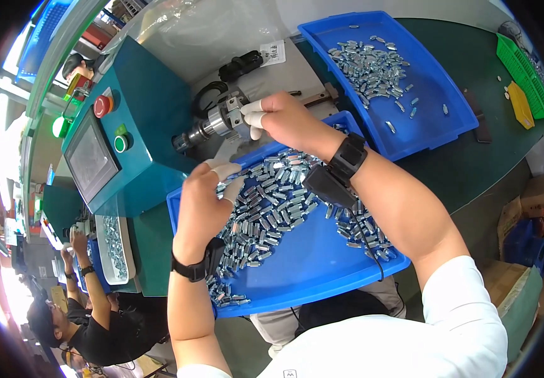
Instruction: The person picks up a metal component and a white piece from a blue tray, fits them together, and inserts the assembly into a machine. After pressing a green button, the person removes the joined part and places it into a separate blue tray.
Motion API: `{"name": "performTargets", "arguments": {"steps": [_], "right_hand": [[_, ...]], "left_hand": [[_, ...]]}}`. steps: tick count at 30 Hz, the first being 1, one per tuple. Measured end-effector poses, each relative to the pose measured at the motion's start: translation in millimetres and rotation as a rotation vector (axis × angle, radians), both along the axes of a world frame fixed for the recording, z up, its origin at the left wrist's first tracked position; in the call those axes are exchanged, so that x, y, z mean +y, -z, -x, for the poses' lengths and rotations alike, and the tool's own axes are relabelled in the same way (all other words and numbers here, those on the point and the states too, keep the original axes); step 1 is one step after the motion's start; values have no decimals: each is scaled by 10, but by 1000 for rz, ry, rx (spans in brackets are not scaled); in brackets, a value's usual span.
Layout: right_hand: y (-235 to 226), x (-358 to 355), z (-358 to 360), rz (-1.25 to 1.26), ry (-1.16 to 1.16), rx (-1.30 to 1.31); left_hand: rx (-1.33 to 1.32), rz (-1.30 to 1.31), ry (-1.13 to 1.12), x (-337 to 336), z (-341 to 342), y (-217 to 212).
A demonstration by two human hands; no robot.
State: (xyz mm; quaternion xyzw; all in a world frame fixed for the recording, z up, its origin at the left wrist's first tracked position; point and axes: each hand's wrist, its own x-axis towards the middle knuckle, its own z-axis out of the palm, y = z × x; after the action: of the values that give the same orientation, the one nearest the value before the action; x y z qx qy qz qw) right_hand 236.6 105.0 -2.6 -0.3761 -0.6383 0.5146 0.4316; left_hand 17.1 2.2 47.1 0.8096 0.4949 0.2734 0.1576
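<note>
Item: blue rectangular plastic tray (303, 271), nearest the body, bearing small silvery cylindrical metal parts (272, 217); long axes mixed, most lying flat.
Item: left hand (202, 201), white-tipped, at the tray's left side, nearer the heap, which spreads rightward and bodyward from its fingertips. Thumb and forefinger narrowly parted (whether a part sits between, cannot tell).
Item: right hand (287, 123), beyond the heap, fingers drawn close at a silvery block-shaped metal fixture (236, 120); anything pinched is hidden. Fixture's axis runs left and slightly bodyward from those fingertips.
Item: second blue plastic tray (432, 129), far right, similar parts.
</note>
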Motion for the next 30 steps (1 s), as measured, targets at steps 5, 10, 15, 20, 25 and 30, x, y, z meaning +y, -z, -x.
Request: {"name": "performTargets", "arguments": {"steps": [5, 10, 15, 20, 25, 30], "right_hand": [[-87, -108, 20, 110, -56, 86], [-76, -84, 27, 98, -82, 73], [-34, -56, 18, 81, -62, 56], [-40, -70, 44, 64, -55, 41], [-15, -57, 50, 20, -38, 34], [0, -37, 30, -90, 69, -115]], "left_hand": [[214, -24, 148, 1, -52, 182], [277, -8, 163, 12, -80, 279], [288, 88, 175, 61, -24, 371], [352, 104, 119, 67, 10, 411], [312, 7, 129, 51, -21, 392], [337, 6, 97, 51, -24, 443]]}}
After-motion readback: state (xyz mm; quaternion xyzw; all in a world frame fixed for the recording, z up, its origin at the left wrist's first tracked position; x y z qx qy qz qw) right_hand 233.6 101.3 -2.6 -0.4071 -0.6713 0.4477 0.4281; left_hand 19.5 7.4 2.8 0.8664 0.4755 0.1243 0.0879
